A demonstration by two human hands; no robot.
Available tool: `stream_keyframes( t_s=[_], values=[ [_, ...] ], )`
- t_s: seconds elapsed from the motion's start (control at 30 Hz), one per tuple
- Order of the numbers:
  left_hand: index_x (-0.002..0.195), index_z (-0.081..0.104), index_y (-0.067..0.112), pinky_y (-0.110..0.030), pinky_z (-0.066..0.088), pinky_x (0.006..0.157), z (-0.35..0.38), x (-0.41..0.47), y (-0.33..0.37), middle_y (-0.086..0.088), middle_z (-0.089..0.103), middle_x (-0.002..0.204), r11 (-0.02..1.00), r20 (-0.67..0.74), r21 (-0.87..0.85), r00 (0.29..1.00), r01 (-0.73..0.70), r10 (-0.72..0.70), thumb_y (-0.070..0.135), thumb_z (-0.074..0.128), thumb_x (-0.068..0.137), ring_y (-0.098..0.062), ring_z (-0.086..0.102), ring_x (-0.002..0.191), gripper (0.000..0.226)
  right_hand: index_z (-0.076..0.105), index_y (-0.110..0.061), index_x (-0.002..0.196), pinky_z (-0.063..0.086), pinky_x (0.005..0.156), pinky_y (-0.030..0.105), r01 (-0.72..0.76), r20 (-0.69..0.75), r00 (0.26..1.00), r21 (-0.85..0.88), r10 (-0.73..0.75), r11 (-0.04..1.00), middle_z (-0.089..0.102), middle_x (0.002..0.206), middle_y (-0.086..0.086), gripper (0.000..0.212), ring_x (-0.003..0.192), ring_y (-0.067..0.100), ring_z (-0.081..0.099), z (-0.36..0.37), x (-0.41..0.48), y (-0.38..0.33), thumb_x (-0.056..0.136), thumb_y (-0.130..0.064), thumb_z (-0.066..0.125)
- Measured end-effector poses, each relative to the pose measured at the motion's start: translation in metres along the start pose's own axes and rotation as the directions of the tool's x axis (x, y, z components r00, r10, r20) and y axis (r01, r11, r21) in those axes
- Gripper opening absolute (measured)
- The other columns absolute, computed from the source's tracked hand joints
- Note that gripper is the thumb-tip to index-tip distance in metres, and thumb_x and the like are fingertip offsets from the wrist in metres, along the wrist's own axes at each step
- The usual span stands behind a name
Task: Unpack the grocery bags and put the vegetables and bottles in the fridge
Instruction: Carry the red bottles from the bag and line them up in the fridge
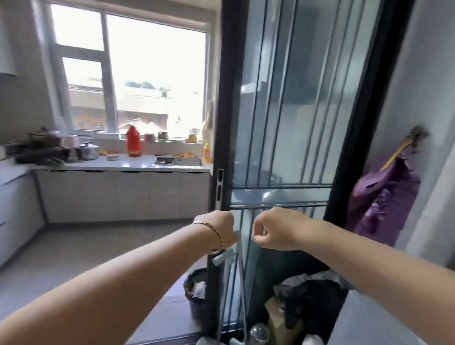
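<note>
Left hand (219,230) and right hand (277,232) grip the handles of a translucent plastic grocery bag (240,281) before the black-framed glass door (287,122); unpacking looks unstarted.

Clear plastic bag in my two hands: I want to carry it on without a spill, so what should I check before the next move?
1. The left hand grips one handle of the clear plastic bag: ok.
2. The right hand pinches the other handle: ok.
3. A clear bottle sits low in the bag; whether vegetables are inside: cannot tell.
4. The black-framed sliding glass door leaves the way into the kitchen open: ok.
5. A round black bin stands on the floor at the door frame, close to the path: not ok.
6. The fridge in sight: not ok, none in view.
</note>
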State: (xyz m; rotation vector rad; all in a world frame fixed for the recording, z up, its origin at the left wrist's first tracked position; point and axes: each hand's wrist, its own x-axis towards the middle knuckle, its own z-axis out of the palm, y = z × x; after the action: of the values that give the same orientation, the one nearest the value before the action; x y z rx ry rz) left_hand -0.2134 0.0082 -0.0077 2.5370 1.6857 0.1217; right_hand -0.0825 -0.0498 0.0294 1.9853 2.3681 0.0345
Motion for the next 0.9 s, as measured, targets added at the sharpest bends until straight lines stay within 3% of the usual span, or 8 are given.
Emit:
stream_keyframes(
  t_s=[0.17,0.3,0.4,0.53,0.6,0.67,0.77,0.9],
  values=[
    [0.101,0.062,0.015,-0.028,0.045,0.076,0.028,-0.128,-0.19,-0.006,0.065,0.111,0.945,-0.023,-0.011,0.945,0.326,-0.326,0.027,0.045,0.089,-0.027,0.062,0.1,0.024,0.067,-0.016,0.104,0.049,0.08,0.028,0.318,0.009,0.948,-0.008,-0.318,0.948,0.066,0.108,0.003,0.026,0.101,0.024,0.061,0.037,0.048,-0.209,0.089,-0.026,0.048],
    [0.11,0.06,0.016,-0.03,0.046,0.082,0.045,-0.256,-0.33,-0.006,0.063,0.117,0.807,0.005,-0.022,0.808,0.59,-0.59,0.029,0.044,0.091,-0.027,0.06,0.107,0.027,0.065,-0.015,0.108,0.05,0.084,0.03,0.539,0.038,0.842,-0.014,-0.538,0.842,0.065,0.112,0.004,0.03,0.104,0.026,0.06,0.063,0.057,-0.39,0.09,-0.028,0.045],
    [0.113,0.058,0.014,-0.03,0.044,0.085,0.053,-0.355,-0.411,-0.007,0.061,0.122,0.665,0.004,-0.037,0.665,0.746,-0.747,0.023,0.044,0.091,-0.028,0.058,0.112,0.028,0.065,-0.018,0.108,0.049,0.083,0.029,0.662,0.057,0.747,0.027,-0.662,0.749,0.065,0.111,0.002,0.028,0.103,0.025,0.06,0.081,0.048,-0.515,0.089,-0.03,0.047],
    [0.109,0.06,0.015,-0.026,0.039,0.076,0.063,-0.483,-0.492,-0.005,0.062,0.117,0.436,0.05,-0.08,0.441,0.896,-0.896,0.021,0.044,0.09,-0.027,0.06,0.107,0.026,0.064,-0.018,0.109,0.048,0.083,0.03,0.786,0.092,0.61,0.051,-0.787,0.616,0.064,0.112,0.004,0.028,0.102,0.027,0.059,0.103,0.02,-0.66,0.089,-0.026,0.046],
    [0.11,0.061,0.016,-0.026,0.038,0.077,0.069,-0.545,-0.522,-0.004,0.062,0.117,0.31,0.086,-0.101,0.319,0.945,-0.944,0.021,0.044,0.09,-0.026,0.059,0.108,0.026,0.063,-0.017,0.106,0.045,0.076,0.028,0.837,0.108,0.539,0.04,-0.836,0.545,0.064,0.111,0.004,0.027,0.095,0.028,0.058,0.112,0.003,-0.725,0.089,-0.022,0.044],
    [0.109,0.06,0.015,-0.027,0.04,0.082,0.076,-0.603,-0.546,-0.005,0.062,0.117,0.189,0.105,-0.129,0.203,0.974,-0.974,0.023,0.044,0.09,-0.027,0.059,0.109,0.026,0.063,-0.016,0.105,0.044,0.073,0.027,0.893,0.147,0.441,0.024,-0.885,0.449,0.064,0.11,0.004,0.026,0.094,0.028,0.059,0.119,-0.013,-0.787,0.09,-0.022,0.044],
    [0.108,0.059,0.016,-0.03,0.043,0.085,0.086,-0.683,-0.578,-0.006,0.061,0.117,0.028,0.128,-0.153,0.048,0.988,-0.991,0.025,0.042,0.089,-0.028,0.058,0.109,0.027,0.064,-0.014,0.108,0.045,0.079,0.03,0.951,0.237,0.283,0.054,-0.929,0.304,0.064,0.111,0.007,0.027,0.103,0.026,0.059,0.127,-0.038,-0.878,0.093,-0.026,0.045],
    [0.108,0.06,0.018,-0.03,0.044,0.082,0.093,-0.773,-0.63,-0.003,0.063,0.116,-0.145,0.125,-0.149,-0.127,0.978,-0.984,0.019,0.04,0.09,-0.027,0.059,0.107,0.027,0.063,-0.018,0.099,0.044,0.074,0.03,0.983,0.236,0.137,0.084,-0.962,0.161,0.063,0.103,0.003,0.022,0.085,0.021,0.053,0.144,-0.066,-0.992,0.092,-0.028,0.045]
  ],
)
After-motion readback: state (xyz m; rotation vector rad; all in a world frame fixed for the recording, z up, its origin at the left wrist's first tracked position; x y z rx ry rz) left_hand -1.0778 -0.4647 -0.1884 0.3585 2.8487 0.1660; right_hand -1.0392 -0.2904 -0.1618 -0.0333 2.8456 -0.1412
